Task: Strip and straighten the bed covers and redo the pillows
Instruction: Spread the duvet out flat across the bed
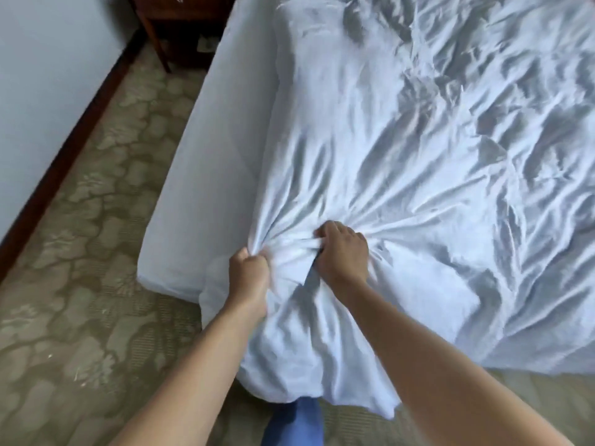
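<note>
A rumpled white duvet (pixel 418 149) covers most of the bed, and its near corner hangs bunched over the foot of the mattress. My left hand (pixel 249 273) grips a gathered fold of that corner. My right hand (pixel 343 252) grips the same bunch just to the right, so creases fan out from both fists. Along the left side the bare white mattress sheet (pixel 209 149) shows. No pillow is in view.
A dark wooden nightstand (pixel 174 30) stands at the head of the bed by the pale wall (pixel 48 59). Patterned beige carpet (pixel 80 252) fills the strip between wall and bed. A blue-clad leg (pixel 299 423) shows below the hanging corner.
</note>
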Action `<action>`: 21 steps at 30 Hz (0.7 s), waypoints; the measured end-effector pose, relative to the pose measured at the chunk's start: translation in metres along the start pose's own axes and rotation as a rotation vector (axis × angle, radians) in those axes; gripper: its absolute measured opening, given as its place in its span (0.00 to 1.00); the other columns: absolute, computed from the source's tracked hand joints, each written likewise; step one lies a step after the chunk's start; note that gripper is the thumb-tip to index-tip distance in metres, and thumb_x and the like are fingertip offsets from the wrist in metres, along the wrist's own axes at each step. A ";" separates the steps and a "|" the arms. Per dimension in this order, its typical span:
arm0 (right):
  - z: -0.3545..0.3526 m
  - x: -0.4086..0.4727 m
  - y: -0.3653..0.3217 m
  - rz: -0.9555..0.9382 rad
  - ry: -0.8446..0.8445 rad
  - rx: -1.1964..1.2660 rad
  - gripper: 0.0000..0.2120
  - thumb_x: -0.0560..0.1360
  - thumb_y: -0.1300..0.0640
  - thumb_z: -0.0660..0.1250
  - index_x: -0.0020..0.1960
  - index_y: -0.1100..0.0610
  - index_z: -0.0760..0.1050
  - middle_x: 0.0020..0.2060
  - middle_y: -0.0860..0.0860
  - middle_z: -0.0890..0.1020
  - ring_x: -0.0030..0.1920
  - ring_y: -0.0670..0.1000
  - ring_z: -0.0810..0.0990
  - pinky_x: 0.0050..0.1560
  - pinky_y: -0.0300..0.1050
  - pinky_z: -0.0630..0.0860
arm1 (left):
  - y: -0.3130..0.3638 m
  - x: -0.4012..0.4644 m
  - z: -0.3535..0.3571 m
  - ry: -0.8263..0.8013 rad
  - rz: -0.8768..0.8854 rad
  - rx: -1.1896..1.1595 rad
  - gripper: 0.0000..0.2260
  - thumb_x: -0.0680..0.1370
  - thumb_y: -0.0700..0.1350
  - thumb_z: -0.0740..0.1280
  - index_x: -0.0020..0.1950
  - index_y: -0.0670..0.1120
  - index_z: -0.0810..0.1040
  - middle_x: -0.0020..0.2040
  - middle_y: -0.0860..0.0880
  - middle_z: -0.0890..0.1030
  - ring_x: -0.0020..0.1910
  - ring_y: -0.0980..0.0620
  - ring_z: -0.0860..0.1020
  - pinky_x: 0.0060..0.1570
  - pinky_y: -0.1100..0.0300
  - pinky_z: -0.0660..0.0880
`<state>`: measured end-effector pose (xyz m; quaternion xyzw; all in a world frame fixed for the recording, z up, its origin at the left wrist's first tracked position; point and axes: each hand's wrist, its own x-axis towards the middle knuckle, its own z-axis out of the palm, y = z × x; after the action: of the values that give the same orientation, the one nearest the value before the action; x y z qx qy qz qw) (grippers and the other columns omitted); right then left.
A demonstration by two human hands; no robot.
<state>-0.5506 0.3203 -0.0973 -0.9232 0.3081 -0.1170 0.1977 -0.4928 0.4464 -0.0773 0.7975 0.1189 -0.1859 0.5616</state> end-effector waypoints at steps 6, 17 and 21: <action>0.014 -0.044 0.044 0.160 -0.901 -0.182 0.22 0.75 0.59 0.58 0.69 0.52 0.70 0.66 0.54 0.71 0.67 0.57 0.70 0.66 0.48 0.68 | -0.115 0.047 -0.011 -0.377 -0.184 0.822 0.16 0.79 0.50 0.60 0.62 0.42 0.74 0.56 0.42 0.79 0.51 0.43 0.79 0.47 0.56 0.77; 0.032 -0.036 0.051 0.133 -0.847 -0.096 0.28 0.77 0.59 0.58 0.75 0.50 0.57 0.67 0.54 0.69 0.68 0.56 0.67 0.64 0.49 0.67 | -0.088 0.057 0.015 -0.829 0.323 1.477 0.42 0.68 0.59 0.72 0.75 0.53 0.55 0.77 0.46 0.52 0.76 0.42 0.52 0.71 0.44 0.56; 0.040 -0.041 0.056 0.141 -0.821 -0.042 0.29 0.75 0.61 0.58 0.74 0.49 0.58 0.68 0.52 0.68 0.66 0.56 0.69 0.61 0.48 0.70 | -0.117 0.064 0.009 -0.858 0.274 1.588 0.55 0.68 0.55 0.75 0.77 0.55 0.34 0.78 0.41 0.42 0.76 0.40 0.52 0.71 0.46 0.61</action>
<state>-0.5983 0.3169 -0.1616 -0.8737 0.2684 0.2809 0.2926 -0.4828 0.4768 -0.2070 0.8192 -0.3588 -0.4252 -0.1390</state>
